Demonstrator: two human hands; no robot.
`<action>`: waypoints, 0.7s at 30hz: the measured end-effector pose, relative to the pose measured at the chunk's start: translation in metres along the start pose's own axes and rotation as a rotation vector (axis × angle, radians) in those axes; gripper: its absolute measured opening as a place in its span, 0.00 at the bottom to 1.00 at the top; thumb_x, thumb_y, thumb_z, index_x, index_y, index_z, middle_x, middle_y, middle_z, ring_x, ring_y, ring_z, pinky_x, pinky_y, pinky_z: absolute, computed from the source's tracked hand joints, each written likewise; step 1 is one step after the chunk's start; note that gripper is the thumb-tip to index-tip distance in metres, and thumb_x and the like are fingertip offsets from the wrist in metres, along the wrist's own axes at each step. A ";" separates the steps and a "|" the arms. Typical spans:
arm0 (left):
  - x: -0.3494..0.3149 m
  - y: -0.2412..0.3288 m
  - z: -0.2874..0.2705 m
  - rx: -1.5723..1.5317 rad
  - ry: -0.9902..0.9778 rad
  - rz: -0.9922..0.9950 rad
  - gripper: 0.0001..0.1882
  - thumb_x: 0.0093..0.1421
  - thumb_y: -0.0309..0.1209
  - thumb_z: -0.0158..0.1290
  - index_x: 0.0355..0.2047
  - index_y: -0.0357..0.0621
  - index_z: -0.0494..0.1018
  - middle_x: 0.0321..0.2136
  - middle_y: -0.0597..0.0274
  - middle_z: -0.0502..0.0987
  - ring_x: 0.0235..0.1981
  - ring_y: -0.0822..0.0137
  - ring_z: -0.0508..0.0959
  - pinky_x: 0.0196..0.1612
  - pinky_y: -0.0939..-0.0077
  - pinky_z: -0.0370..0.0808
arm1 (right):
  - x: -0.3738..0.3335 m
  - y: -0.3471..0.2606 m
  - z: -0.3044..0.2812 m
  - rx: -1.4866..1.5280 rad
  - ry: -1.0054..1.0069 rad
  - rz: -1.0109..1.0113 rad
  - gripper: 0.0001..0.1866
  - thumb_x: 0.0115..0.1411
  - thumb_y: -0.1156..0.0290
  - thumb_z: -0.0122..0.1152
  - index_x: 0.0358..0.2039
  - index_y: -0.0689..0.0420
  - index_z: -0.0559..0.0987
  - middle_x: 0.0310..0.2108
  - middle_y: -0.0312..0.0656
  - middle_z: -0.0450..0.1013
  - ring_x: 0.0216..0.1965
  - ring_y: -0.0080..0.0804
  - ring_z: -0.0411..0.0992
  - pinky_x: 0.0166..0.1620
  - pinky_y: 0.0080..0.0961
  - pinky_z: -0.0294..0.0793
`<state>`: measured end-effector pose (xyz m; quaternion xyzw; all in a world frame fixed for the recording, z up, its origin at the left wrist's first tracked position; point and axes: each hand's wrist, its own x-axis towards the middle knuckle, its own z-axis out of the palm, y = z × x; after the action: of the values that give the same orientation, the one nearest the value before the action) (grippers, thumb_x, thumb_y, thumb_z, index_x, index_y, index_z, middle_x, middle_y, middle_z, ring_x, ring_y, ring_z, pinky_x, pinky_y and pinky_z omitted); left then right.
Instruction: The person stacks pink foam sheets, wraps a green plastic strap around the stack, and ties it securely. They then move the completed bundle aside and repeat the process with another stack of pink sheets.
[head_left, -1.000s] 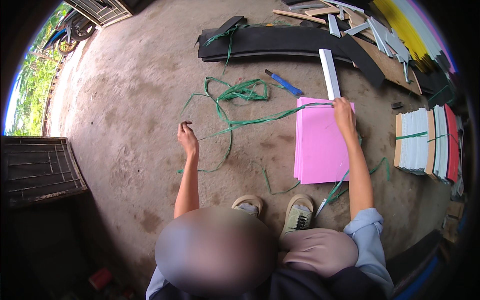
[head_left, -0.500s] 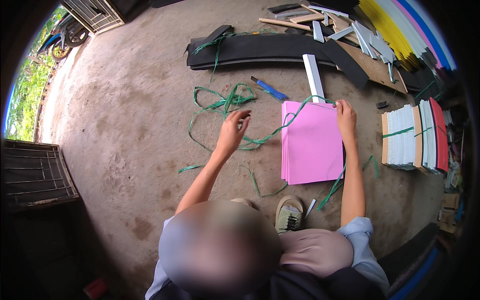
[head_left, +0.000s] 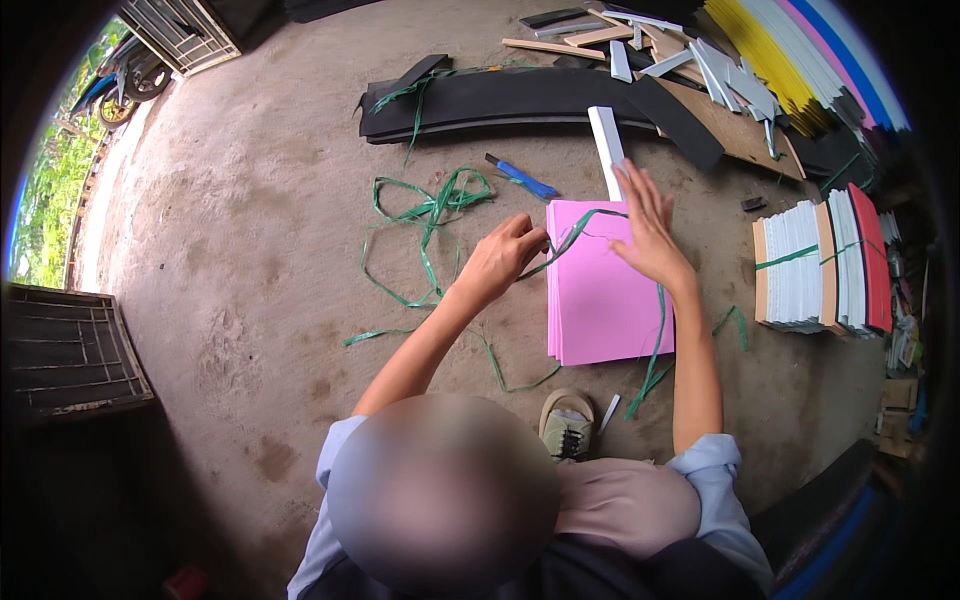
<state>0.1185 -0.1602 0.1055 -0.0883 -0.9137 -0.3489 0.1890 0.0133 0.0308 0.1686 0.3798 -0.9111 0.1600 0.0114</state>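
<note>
A stack of pink sheets [head_left: 605, 310] lies on the concrete floor in front of me. Green plastic twine [head_left: 572, 236] crosses its upper part, and another length runs down near its right edge. At the stack's left edge my left hand [head_left: 503, 260] is closed on the twine, fingers pinched together. My right hand [head_left: 652, 228] is over the upper right of the stack with its fingers stretched out, nothing held. Whether its palm touches the sheets or twine I cannot tell. Beyond the stack lies a white strip [head_left: 605, 145], its near end at the sheets.
A blue utility knife [head_left: 522, 177] lies near loose twine [head_left: 436, 207]. Long black sheets [head_left: 500, 100] and scattered offcuts [head_left: 690, 65] lie farther off. To the right stands a tied bundle of white and tan pieces with a red face [head_left: 872, 262]. My shoe [head_left: 567, 425] is close to the stack.
My left hand has moved right to the stack and closed on the twine. My right hand has left the stack's upper right corner, shifting left with its fingers now stretched out.
</note>
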 end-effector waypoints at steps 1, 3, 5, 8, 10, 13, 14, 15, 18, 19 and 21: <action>0.001 0.003 0.000 0.016 0.014 0.037 0.04 0.51 0.26 0.49 0.28 0.40 0.67 0.23 0.57 0.65 0.26 0.56 0.70 0.28 0.65 0.67 | 0.003 -0.010 0.015 0.163 -0.081 -0.116 0.36 0.50 0.72 0.55 0.58 0.49 0.51 0.55 0.43 0.52 0.56 0.40 0.50 0.57 0.44 0.47; 0.001 0.004 -0.004 0.043 0.060 0.080 0.04 0.52 0.26 0.48 0.28 0.41 0.66 0.23 0.55 0.65 0.24 0.54 0.70 0.27 0.63 0.66 | 0.010 -0.012 0.038 0.444 -0.383 -0.130 0.28 0.51 0.70 0.55 0.53 0.53 0.59 0.44 0.42 0.62 0.43 0.31 0.62 0.46 0.33 0.61; -0.005 -0.009 -0.015 0.121 0.060 -0.089 0.05 0.53 0.28 0.47 0.29 0.41 0.67 0.23 0.53 0.65 0.24 0.54 0.71 0.27 0.63 0.67 | 0.022 -0.008 0.056 0.681 -0.849 0.073 0.21 0.53 0.68 0.54 0.48 0.56 0.66 0.31 0.38 0.68 0.28 0.22 0.67 0.33 0.22 0.68; -0.024 -0.051 -0.046 0.097 0.260 -0.279 0.06 0.57 0.29 0.43 0.29 0.39 0.66 0.22 0.49 0.68 0.22 0.53 0.71 0.27 0.64 0.67 | 0.009 0.035 0.053 1.076 -0.459 0.224 0.10 0.59 0.65 0.47 0.34 0.57 0.69 0.14 0.27 0.57 0.14 0.12 0.52 0.18 0.12 0.53; -0.047 -0.085 -0.073 0.041 0.434 -0.608 0.10 0.59 0.30 0.40 0.27 0.36 0.66 0.20 0.48 0.70 0.20 0.56 0.71 0.27 0.67 0.66 | -0.002 0.083 0.037 1.277 -0.261 0.354 0.12 0.62 0.63 0.42 0.27 0.57 0.66 0.13 0.25 0.50 0.13 0.11 0.46 0.16 0.12 0.47; -0.102 -0.165 -0.108 0.138 0.735 -0.893 0.15 0.61 0.35 0.38 0.26 0.36 0.68 0.19 0.51 0.71 0.18 0.64 0.68 0.25 0.72 0.65 | -0.025 0.179 0.024 1.350 0.283 0.610 0.13 0.63 0.62 0.39 0.25 0.54 0.63 0.12 0.25 0.48 0.11 0.12 0.43 0.14 0.13 0.43; -0.116 -0.174 -0.117 0.163 0.739 -0.933 0.16 0.61 0.35 0.38 0.26 0.37 0.68 0.19 0.52 0.71 0.19 0.65 0.68 0.25 0.72 0.65 | -0.035 0.195 0.020 1.328 0.431 0.712 0.13 0.63 0.62 0.38 0.24 0.54 0.62 0.11 0.26 0.48 0.10 0.13 0.43 0.13 0.14 0.42; -0.130 -0.177 -0.127 0.193 0.743 -0.974 0.16 0.61 0.36 0.38 0.26 0.37 0.69 0.18 0.52 0.71 0.19 0.65 0.69 0.25 0.72 0.65 | -0.041 0.199 0.023 1.238 0.437 0.802 0.14 0.63 0.61 0.38 0.24 0.54 0.63 0.11 0.26 0.47 0.10 0.13 0.43 0.12 0.14 0.42; -0.140 -0.177 -0.120 0.250 0.770 -0.946 0.16 0.61 0.37 0.38 0.27 0.38 0.70 0.18 0.54 0.72 0.18 0.65 0.70 0.24 0.71 0.65 | -0.058 0.228 0.027 0.889 0.371 0.985 0.13 0.61 0.60 0.41 0.26 0.56 0.65 0.12 0.28 0.52 0.10 0.16 0.48 0.13 0.15 0.47; -0.128 -0.176 -0.101 0.225 0.779 -0.905 0.16 0.61 0.37 0.38 0.26 0.39 0.71 0.17 0.55 0.72 0.18 0.65 0.70 0.24 0.70 0.64 | -0.071 0.259 0.024 0.710 0.314 1.001 0.13 0.60 0.60 0.44 0.28 0.57 0.66 0.13 0.31 0.56 0.11 0.19 0.54 0.15 0.17 0.53; -0.103 -0.166 -0.066 -0.015 0.549 -1.024 0.15 0.60 0.37 0.39 0.31 0.38 0.71 0.22 0.54 0.73 0.23 0.62 0.72 0.28 0.70 0.67 | -0.089 0.281 0.031 0.099 0.132 0.911 0.16 0.56 0.61 0.50 0.37 0.60 0.67 0.25 0.41 0.64 0.25 0.30 0.63 0.29 0.26 0.63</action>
<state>0.1824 -0.3303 0.0082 0.4574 -0.7549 -0.4123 0.2255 -0.1161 0.2684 0.0471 -0.0703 -0.9737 0.2157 -0.0203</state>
